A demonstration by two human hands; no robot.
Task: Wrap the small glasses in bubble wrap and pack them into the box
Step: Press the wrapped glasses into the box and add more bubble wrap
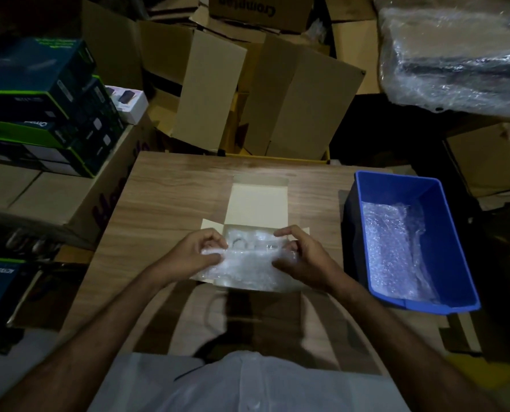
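A small white cardboard box [258, 203] lies open on the wooden table [170, 197], its lid flap pointing away from me. Inside it I make out wrapped small glasses [241, 240] under clear plastic. A sheet of bubble wrap [247, 270] stretches across the box's near side. My left hand [201, 252] pinches the sheet's left edge. My right hand [302, 257] pinches its right edge, so the sheet is held between both hands over the box.
A blue plastic bin [456, 233] with more bubble wrap [393, 248] stands at the table's right. Brown cartons [301, 96] pile up behind the table. Stacked green-and-black product boxes [39, 105] sit on the left. A plastic-wrapped bundle [456, 55] is at upper right.
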